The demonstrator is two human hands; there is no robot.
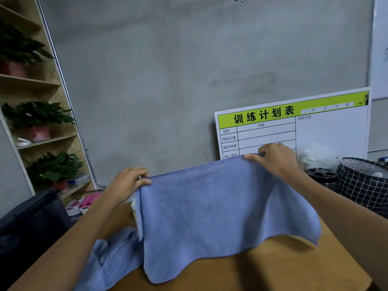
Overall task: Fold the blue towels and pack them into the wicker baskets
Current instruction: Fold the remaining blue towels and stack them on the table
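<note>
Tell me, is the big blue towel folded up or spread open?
Spread open. The soft blue towel hangs as one flat sheet, its top corners pinched by the left hand and right hand.

Wooden table [283,267] here, plain tan top. 1 crumpled blue towel [109,259] lies on its left edge, and a checked black basket [365,185] sits at the far right.
</note>
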